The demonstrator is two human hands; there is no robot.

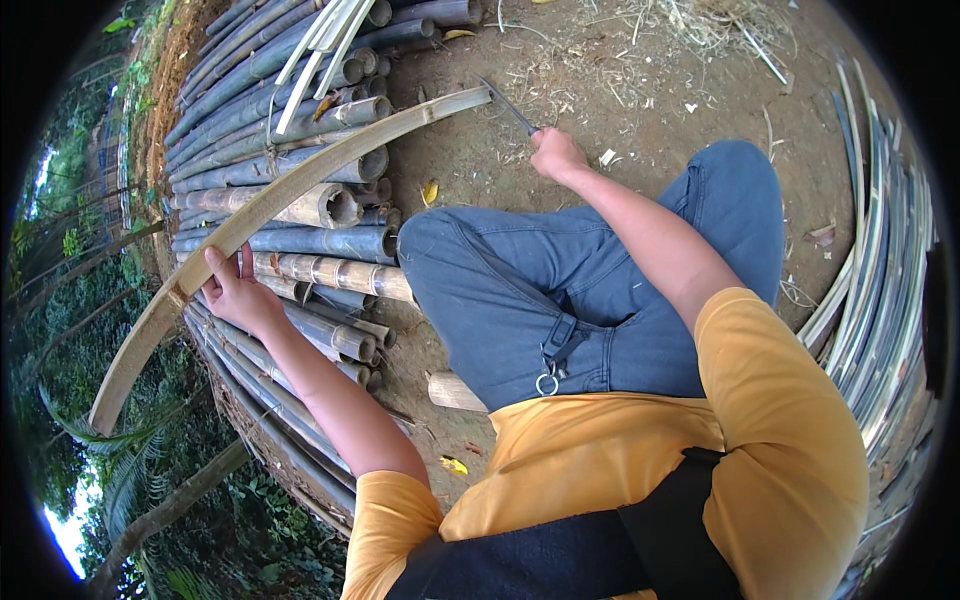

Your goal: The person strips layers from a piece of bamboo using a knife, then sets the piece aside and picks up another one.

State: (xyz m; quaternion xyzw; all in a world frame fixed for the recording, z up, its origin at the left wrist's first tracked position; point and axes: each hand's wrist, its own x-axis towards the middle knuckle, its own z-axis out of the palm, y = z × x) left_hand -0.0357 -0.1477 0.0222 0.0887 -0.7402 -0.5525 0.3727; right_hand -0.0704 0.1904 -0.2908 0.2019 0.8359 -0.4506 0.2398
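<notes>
My left hand point(232, 290) grips a long split bamboo strip point(300, 185) near its middle. The pale strip runs from the lower left up to the top centre, lying across a pile of bamboo poles point(290, 150). My right hand point(556, 152) is shut on the handle of a knife point(510, 106). The thin blade points toward the strip's far end, close to it. I sit on the ground in blue jeans point(560, 280) and a yellow shirt, knees bent forward.
Several cut bamboo poles lie stacked at the left, their ends facing me. A bundle of thin split bamboo strips point(880, 260) lies at the right. Bare soil point(650, 80) with dry straw and shavings spreads ahead. A short wooden block point(455, 392) sits by my leg.
</notes>
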